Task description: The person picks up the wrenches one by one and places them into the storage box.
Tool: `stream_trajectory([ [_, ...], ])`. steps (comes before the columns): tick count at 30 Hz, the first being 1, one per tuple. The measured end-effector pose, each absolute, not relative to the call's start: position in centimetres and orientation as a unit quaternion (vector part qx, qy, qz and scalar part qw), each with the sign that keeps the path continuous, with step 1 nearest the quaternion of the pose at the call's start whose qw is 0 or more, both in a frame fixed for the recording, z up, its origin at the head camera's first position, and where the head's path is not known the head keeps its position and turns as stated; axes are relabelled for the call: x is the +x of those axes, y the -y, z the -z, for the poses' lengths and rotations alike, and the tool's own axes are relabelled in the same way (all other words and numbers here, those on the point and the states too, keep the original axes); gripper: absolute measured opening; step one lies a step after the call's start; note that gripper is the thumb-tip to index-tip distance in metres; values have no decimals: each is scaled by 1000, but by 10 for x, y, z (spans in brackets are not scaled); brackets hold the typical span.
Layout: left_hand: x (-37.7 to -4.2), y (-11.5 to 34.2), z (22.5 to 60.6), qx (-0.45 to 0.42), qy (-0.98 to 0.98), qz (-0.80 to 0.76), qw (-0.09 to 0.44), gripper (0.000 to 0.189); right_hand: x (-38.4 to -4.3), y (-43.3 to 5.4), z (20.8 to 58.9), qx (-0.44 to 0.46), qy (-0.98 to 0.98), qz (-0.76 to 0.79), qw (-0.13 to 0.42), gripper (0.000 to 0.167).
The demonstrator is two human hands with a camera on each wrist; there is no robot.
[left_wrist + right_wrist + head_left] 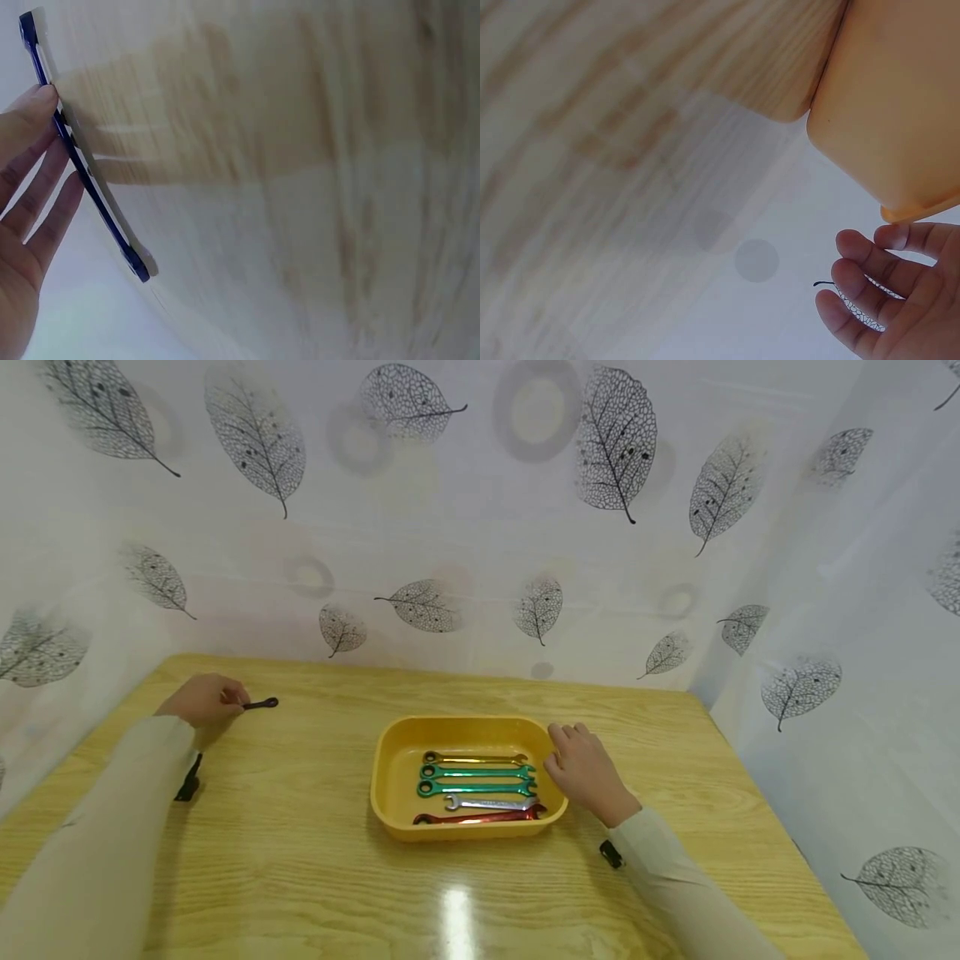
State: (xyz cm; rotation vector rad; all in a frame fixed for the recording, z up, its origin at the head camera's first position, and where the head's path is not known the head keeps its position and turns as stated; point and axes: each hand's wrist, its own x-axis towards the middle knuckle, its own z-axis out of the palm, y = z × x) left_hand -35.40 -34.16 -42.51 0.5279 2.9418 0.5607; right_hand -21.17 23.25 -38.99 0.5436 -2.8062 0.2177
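Note:
At the table's far left, my left hand (204, 699) pinches a dark purple-blue wrench (262, 702) between thumb and fingertips. Its ring end points right in the head view; the left wrist view shows the whole slim wrench (103, 206) just off the tabletop. A yellow plastic tray (390, 785) stands near the middle of the table. My right hand (588, 772) holds its right rim, thumb over the edge and fingers outside, just under the rim (922, 214). Inside lie a gold wrench (476, 759), two green wrenches (476, 772), a silver wrench (491, 804) and a red wrench (480, 817).
The light wood table (300, 877) meets a leaf-patterned curtain (465, 527) at its back and sides. Black wrist devices show under the left sleeve (189, 781) and the right sleeve (611, 854).

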Motion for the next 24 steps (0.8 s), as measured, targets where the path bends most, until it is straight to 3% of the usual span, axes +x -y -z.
stream_trajectory([
  [8, -344, 344, 417, 156, -965, -201, 70, 29, -213, -233, 391, 187, 970, -74, 134, 13],
  [24, -346, 344, 418, 164, -973, -157, 42, 17, -213, -233, 392, 181, 972, -77, 126, 12],
])
